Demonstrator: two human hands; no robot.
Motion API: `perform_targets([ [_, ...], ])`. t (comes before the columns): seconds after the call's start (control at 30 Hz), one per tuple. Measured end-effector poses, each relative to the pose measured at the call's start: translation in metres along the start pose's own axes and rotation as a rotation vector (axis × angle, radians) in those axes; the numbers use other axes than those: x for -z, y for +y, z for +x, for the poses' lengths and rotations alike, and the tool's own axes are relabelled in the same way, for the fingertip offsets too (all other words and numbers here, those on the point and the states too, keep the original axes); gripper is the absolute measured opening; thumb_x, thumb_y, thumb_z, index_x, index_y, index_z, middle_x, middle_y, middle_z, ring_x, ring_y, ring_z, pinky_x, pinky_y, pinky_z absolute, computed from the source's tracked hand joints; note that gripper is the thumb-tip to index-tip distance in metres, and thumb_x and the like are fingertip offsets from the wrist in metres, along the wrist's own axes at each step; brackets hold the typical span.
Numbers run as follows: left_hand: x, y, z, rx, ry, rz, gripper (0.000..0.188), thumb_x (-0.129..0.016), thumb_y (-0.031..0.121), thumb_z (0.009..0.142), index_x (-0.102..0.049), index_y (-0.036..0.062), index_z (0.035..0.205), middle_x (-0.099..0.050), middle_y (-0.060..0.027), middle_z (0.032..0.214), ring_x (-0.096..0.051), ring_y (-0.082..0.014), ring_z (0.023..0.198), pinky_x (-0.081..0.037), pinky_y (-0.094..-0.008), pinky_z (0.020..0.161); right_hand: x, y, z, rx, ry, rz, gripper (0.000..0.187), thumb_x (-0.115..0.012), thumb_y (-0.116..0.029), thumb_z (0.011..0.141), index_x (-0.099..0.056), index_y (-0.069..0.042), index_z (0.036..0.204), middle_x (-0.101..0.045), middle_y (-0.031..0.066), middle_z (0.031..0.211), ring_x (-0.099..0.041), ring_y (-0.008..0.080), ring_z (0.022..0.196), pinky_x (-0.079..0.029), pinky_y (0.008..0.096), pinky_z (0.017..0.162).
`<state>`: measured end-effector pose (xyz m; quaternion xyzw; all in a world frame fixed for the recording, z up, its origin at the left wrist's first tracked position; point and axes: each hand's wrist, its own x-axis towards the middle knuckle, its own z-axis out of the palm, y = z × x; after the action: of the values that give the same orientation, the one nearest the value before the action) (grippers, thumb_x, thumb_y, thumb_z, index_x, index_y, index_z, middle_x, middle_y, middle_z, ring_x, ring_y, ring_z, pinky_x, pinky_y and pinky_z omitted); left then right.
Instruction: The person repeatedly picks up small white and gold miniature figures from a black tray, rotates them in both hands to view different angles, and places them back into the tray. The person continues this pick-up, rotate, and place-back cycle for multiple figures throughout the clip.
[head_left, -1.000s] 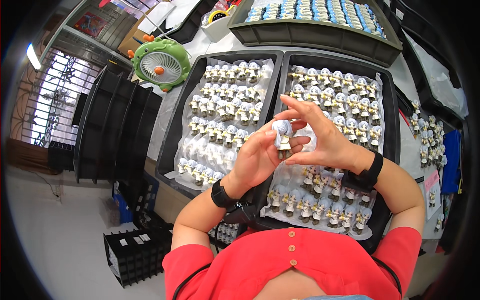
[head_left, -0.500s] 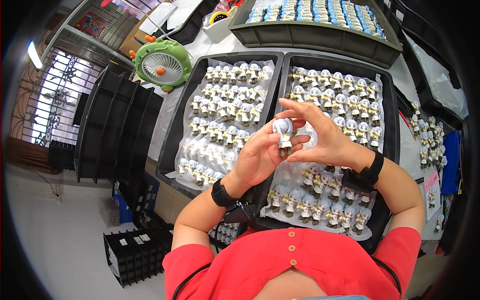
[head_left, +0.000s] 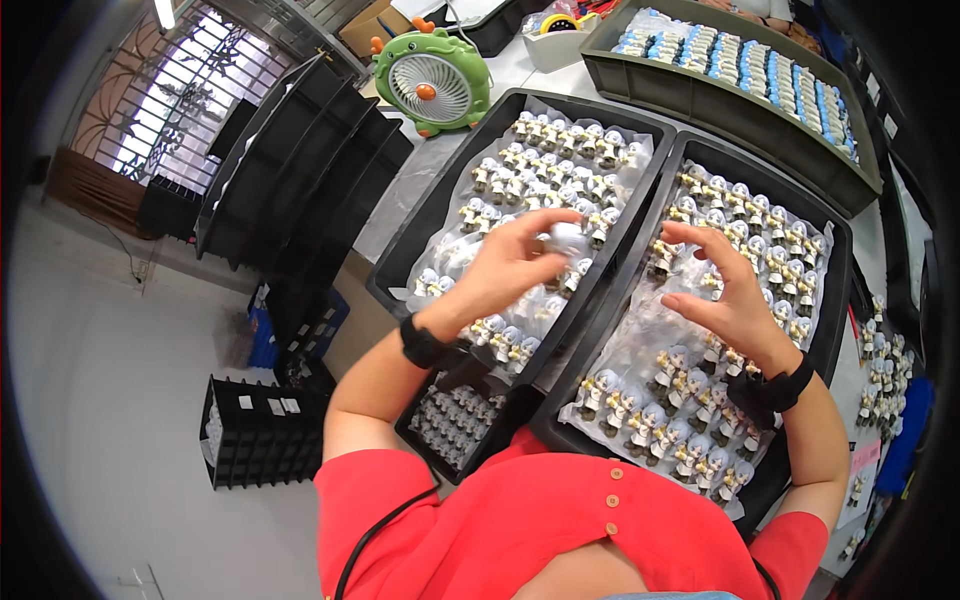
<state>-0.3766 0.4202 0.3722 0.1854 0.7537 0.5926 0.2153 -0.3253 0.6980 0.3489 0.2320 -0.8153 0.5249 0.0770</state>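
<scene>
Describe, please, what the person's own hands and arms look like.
Left hand and right hand are ungloved. A black left wristband and black right wristband are worn. The red left sleeve and red right sleeve are short; a thin black cable runs along the left one.

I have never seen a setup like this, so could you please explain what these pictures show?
There is no robot, just a person's bare hands. The view looks down from a fisheye camera on that person's head, so straight edges bend. On the table sit a left tray and a right tray, both black, lined with plastic and holding rows of small figurines. A green fan stands beyond them. The left hand holds one blurred figurine; the right hand is open, its fingers curved, holding nothing visible.
</scene>
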Motion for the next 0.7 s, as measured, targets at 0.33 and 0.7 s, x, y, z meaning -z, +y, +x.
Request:
perform_targets([
  [0.33, 0.144, -0.075, -0.015, 0.308, 0.335, 1.183, 0.039, -0.06, 0.009, 0.071, -0.063, 0.004, 0.109, -0.068, -0.016, 0.094, -0.066, -0.0307, 0.083, -0.05, -0.0371, 0.075, -0.004, 0.01, 0.0, -0.011, 0.02, -0.048, 0.055, -0.071, -0.014, 0.076, -0.052, -0.009, 0.128, -0.064, 0.0068, 0.11, -0.06, 0.018, 0.103, -0.044, 0.0308, 0.086],
  [0.7, 0.148, -0.09, -0.004, 0.34, 0.337, 1.465, 0.017, -0.057, 0.006, 0.074, -0.062, 0.0011, 0.09, -0.057, -0.0199, 0.102, -0.058, -0.0405, 0.095, -0.048, -0.0462, 0.082, -0.005, 0.014, -0.001, -0.045, -0.076, -0.028, 0.046, -0.071, -0.01, 0.076, -0.058, -0.008, 0.12, -0.065, 0.0071, 0.104, -0.061, 0.0175, 0.095, -0.046, 0.03, 0.082],
])
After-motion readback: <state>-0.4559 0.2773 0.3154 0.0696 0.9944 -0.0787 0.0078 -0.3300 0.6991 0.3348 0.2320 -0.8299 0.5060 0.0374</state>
